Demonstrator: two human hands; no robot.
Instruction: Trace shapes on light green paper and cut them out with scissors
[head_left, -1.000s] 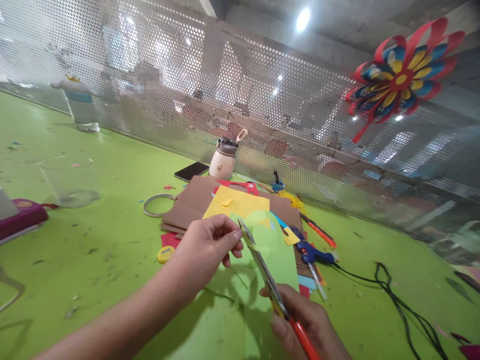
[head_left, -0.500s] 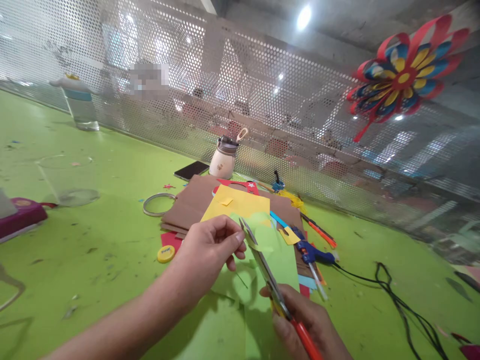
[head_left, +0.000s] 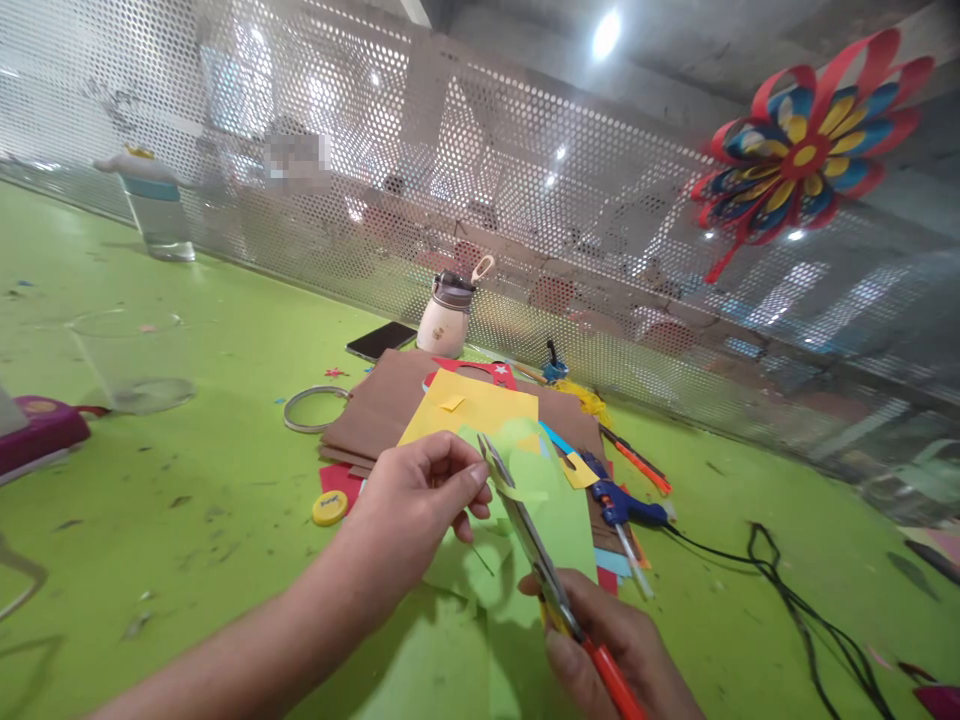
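Note:
My left hand is closed, thumb and fingertips pinched on a light green paper piece beside the scissor blades; the exact grip is partly hidden by the fingers. In my right hand is a pair of scissors with red handles, pointing up and left. Their tips are slightly apart near my left fingertips, and a narrow green strip lies across the blades. Below both hands are green paper sheets. A yellow sheet lies just beyond, on stacked brown paper.
On the green table are a blue glue gun with a black cord, a yellow round lid, a tape ring, a phone, a bottle and a clear cup. Perforated metal screen stands behind.
The view shifts very slightly. The green paper beside the blades has tilted a little; both hands and the scissors stay almost in place.

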